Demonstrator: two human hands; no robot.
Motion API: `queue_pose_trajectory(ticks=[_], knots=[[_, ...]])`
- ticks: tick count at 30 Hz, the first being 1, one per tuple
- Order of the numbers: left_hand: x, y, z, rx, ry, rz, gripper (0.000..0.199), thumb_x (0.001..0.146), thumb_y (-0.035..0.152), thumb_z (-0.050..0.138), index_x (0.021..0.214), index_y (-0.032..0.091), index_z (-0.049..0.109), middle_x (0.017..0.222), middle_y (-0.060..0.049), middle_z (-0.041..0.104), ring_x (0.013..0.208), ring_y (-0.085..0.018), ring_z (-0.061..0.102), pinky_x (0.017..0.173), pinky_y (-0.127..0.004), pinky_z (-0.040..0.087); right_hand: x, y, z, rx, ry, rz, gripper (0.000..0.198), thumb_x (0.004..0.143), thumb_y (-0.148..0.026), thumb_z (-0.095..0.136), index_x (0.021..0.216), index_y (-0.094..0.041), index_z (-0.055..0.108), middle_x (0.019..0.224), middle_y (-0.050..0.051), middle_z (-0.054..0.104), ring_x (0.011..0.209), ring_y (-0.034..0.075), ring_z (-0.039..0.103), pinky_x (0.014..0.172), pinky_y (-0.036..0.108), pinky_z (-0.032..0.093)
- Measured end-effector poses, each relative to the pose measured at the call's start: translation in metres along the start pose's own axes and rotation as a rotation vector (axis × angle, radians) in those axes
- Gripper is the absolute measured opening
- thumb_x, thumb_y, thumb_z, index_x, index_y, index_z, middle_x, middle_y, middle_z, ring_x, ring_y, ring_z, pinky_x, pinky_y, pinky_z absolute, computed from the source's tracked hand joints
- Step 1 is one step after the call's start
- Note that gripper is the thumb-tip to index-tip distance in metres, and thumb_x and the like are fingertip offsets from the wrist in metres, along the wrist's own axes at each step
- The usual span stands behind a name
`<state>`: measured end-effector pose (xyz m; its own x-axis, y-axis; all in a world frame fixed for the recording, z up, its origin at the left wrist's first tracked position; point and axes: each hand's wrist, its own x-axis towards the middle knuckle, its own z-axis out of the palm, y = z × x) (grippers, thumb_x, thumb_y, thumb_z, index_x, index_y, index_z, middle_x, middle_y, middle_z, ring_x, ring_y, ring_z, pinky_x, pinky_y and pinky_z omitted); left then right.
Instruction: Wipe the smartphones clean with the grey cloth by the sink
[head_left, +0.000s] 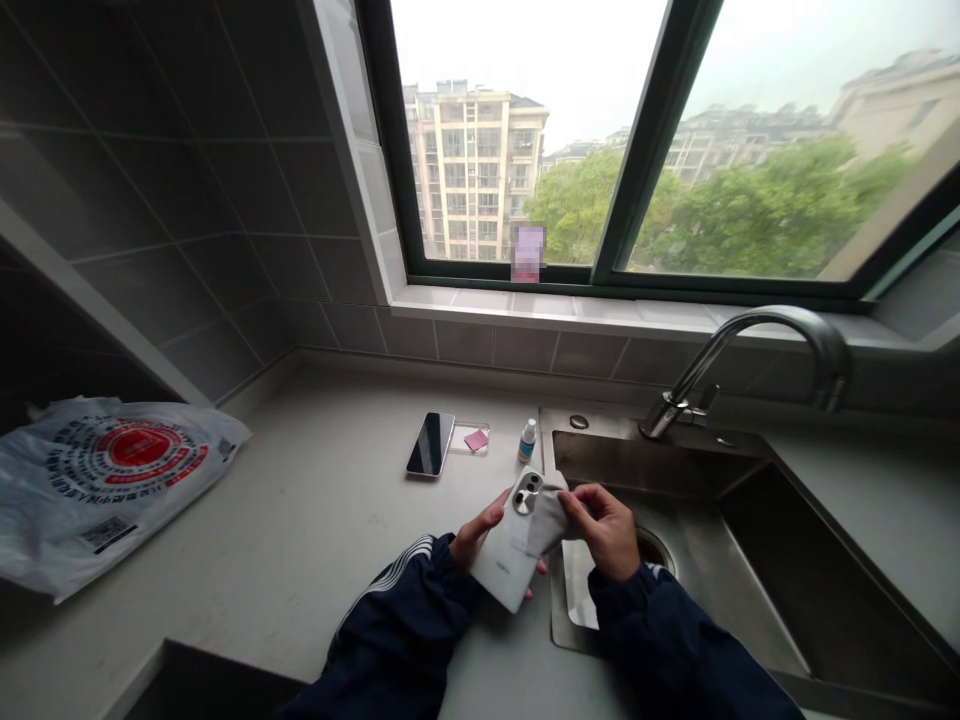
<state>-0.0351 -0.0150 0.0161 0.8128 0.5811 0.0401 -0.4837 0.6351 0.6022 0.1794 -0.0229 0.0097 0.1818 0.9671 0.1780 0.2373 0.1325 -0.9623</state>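
Observation:
A white smartphone (pixel 499 560) rests tilted in my left hand (pixel 480 530), its back and round camera lenses facing up. The fingers of that hand wrap under the phone and show at its right edge. Between thumb and fingers, my right hand (pixel 609 525) pinches a grey cloth (pixel 550 518), which lies over the right side of the phone's back. Beyond the phone stands a small spray bottle (pixel 528 440) with a white cap. Farther left, a second phone (pixel 431 445) with a dark screen lies on the counter beside a clear phone case (pixel 461 447) and a folded pink piece (pixel 476 439).
At right is a steel sink (pixel 547 450) with a curved faucet (pixel 750 320) over it. A printed plastic bag (pixel 67 510) lies at the left on the pale counter (pixel 315 480). Behind runs a tiled sill (pixel 480 300) below the window.

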Motion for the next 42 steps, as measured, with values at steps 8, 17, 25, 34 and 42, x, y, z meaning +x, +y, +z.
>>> queue_pose_trajectory(ticks=[8,17,25,34,42], knots=[[-0.001,0.015,0.003,-0.103,0.185,0.158,0.07,0.085,0.054,0.043,0.146,0.033,0.016,0.131,-0.017,0.051,0.093,-0.035,0.065,0.067,-0.053,0.054,-0.009,-0.006,0.01,-0.022,-0.061,0.016,0.037,0.079,-0.054,0.068,0.077,-0.017,0.063,0.067,0.003,0.065,0.059,0.016,0.057,0.054,0.025,0.044],[0.003,0.018,0.004,-0.147,0.373,0.324,0.073,0.085,0.06,0.036,0.148,0.028,0.018,0.139,-0.019,0.046,0.098,-0.035,0.063,0.074,-0.054,0.051,-0.011,-0.014,0.015,-0.029,-0.076,-0.026,0.039,0.081,-0.056,0.064,0.075,-0.017,0.062,0.071,0.005,0.068,0.064,0.018,0.061,0.059,0.027,0.048],[0.007,0.023,0.0,0.092,0.622,0.372,0.068,0.086,0.052,0.03,0.146,0.02,0.027,0.141,-0.017,0.047,0.092,-0.028,0.065,0.075,-0.049,0.053,-0.013,-0.018,0.014,-0.094,-0.115,-0.064,0.037,0.081,-0.055,0.063,0.074,-0.018,0.064,0.069,0.003,0.067,0.063,0.017,0.061,0.061,0.027,0.047],[0.017,0.057,-0.001,0.833,0.952,0.373,0.073,0.082,0.058,0.05,0.146,0.036,0.024,0.136,-0.008,0.049,0.093,-0.021,0.06,0.078,-0.036,0.052,-0.013,-0.013,0.015,-0.124,-0.131,-0.073,0.039,0.081,-0.057,0.062,0.074,-0.019,0.063,0.068,0.003,0.065,0.063,0.018,0.059,0.061,0.027,0.046],[0.039,0.069,-0.004,1.582,1.201,0.077,0.061,0.082,0.048,0.052,0.141,0.04,0.038,0.143,-0.014,0.035,0.124,-0.045,0.036,0.099,-0.066,0.022,-0.014,-0.015,0.015,-0.133,-0.143,-0.089,0.038,0.08,-0.057,0.063,0.073,-0.019,0.064,0.067,0.003,0.066,0.063,0.018,0.06,0.06,0.027,0.047]])
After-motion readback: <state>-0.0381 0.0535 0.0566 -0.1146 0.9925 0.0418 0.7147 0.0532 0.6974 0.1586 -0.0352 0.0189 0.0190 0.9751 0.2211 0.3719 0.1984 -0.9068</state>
